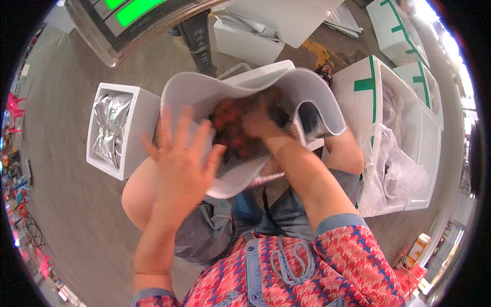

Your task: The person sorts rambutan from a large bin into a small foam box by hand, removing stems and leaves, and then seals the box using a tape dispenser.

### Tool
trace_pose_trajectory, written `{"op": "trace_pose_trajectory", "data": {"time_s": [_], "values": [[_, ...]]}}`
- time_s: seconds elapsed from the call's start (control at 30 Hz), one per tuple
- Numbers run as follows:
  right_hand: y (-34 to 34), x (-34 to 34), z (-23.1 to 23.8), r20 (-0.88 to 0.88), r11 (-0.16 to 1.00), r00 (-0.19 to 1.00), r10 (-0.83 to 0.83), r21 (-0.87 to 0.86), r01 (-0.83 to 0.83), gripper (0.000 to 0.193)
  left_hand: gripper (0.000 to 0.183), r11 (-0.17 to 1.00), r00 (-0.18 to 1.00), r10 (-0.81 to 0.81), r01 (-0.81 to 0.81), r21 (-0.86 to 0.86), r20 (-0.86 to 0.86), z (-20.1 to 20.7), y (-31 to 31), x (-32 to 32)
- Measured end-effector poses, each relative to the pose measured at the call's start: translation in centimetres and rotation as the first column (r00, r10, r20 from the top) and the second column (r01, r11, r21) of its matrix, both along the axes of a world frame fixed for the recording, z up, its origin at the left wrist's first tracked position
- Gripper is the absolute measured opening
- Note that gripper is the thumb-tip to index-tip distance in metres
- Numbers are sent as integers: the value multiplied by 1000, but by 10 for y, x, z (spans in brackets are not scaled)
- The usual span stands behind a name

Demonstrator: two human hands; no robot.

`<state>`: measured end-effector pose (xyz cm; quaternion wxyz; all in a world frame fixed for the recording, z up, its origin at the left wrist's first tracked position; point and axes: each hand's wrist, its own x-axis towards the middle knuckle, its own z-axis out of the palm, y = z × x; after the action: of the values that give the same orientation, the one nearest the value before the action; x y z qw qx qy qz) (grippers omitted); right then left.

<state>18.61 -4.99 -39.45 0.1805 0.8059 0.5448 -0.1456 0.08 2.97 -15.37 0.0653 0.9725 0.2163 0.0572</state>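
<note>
A white, flexible liner sheet (186,89) stands up in curved walls between my knees, with the edge of a white foam box (271,69) behind it. Down inside lies a heap of dark red and blackish pieces (236,146), too blurred to name. My right hand (260,123) reaches into the liner onto the heap; motion smears its fingers. My left hand (184,166) is raised at the liner's near left side, fingers spread and holding nothing. A silvery lining (309,116) shows at the right, by the curled part of the sheet.
On the left stands a white foam box (135,130) holding a silver foil bag (111,128). White boxes with green tape (365,84) and clear plastic bags (391,169) line the right. A scale with a lit green display (138,11) hangs over the upper left, on a dark post (199,48).
</note>
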Motion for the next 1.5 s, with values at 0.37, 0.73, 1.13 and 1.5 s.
{"op": "trace_pose_trajectory", "data": {"time_s": [0.37,0.73,1.13,1.5], "values": [[-20,-43,109,-290,989,957,-6,137,48,47,41,985,935,156,-125,-115,318,-19,19,8],[-193,-25,212,-321,765,928,192,641,64,27,26,976,981,-187,179,-127,-55,-44,44,125],[-527,89,172,-48,123,220,-974,706,697,34,31,966,967,-230,240,-94,107,-32,33,161],[-479,99,195,-490,153,449,-747,530,834,25,31,609,621,-741,782,-134,255,49,-172,151]]}}
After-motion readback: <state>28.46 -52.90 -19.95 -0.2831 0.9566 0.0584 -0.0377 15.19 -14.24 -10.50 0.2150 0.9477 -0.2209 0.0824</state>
